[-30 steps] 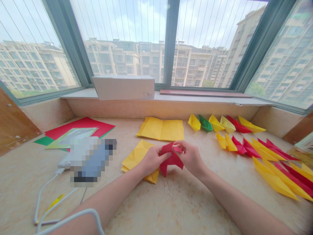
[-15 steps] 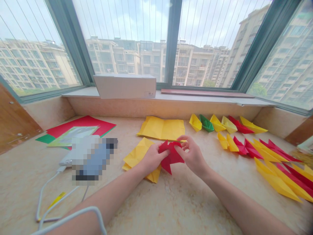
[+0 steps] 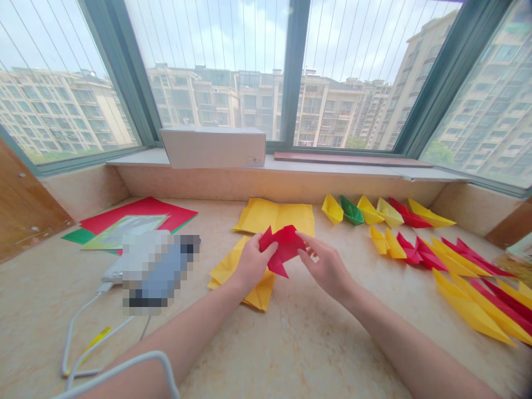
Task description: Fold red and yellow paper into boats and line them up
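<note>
A red folded paper (image 3: 286, 244) with pointed flaps is held above the worktop between both hands. My left hand (image 3: 254, 260) grips its left side, thumb lying across the front face. At the right edge, my right hand (image 3: 326, 263) pinches the paper with its fingertips, its other fingers loosely curled. Beneath and beside my left hand lie yellow creased sheets (image 3: 260, 288), partly covered by that hand. Just beyond the hands is another yellow creased paper (image 3: 276, 216), lying flat.
Yellow, green and red paper boats (image 3: 351, 210) line the back right, with several longer folded papers (image 3: 469, 305) in front. At left are red sheets (image 3: 137, 213), a white power bank (image 3: 145, 249), a blurred-out device (image 3: 164, 274) and a white cable (image 3: 120, 360). A white box (image 3: 214, 148) stands on the sill.
The red paper has tilted and risen slightly, its lower point shifting up. My right fingers have moved from its top edge down to its right edge. My left hand has shifted slightly left.
</note>
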`<state>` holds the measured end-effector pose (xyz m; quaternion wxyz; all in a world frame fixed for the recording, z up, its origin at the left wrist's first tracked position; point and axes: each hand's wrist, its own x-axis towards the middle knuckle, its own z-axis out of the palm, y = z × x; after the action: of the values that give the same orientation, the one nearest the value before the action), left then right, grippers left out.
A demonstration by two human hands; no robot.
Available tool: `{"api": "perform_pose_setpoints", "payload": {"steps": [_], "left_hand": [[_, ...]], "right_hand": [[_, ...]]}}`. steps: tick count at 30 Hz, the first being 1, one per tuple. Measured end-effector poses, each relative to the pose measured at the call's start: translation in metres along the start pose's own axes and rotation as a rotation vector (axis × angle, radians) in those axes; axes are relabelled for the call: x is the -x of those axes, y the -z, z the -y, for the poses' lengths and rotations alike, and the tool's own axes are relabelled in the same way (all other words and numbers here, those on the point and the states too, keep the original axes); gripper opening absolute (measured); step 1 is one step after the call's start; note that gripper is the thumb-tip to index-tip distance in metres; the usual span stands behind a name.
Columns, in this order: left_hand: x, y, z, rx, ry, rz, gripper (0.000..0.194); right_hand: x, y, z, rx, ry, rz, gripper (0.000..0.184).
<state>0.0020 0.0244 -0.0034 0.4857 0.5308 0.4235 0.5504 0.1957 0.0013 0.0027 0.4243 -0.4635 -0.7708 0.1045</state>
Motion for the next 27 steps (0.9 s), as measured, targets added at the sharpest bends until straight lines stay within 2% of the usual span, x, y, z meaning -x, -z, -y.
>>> {"api": "perform_pose_setpoints", "payload": {"steps": [4,12,19,27], "left_hand": [[0.0,0.002,0.003,-0.07,-0.045,0.011,0.03],[0.005,0.001,-0.005,-0.27,-0.177,0.032,0.018],[0.005,0.002,-0.007,-0.296,-0.176,-0.007,0.02],[0.004,0.002,-0.004,-0.331,-0.17,-0.003,0.02]], "right_hand": [[0.0,-0.002,-0.004,0.016,-0.057,0.005,0.042],[-0.002,-0.002,0.001,-0.094,-0.132,-0.014,0.015],[-0.001,-0.004,-0.001,-0.05,-0.034,0.031,0.035],[-0.002,-0.005,0.0,-0.072,-0.115,0.077,0.018]]}}
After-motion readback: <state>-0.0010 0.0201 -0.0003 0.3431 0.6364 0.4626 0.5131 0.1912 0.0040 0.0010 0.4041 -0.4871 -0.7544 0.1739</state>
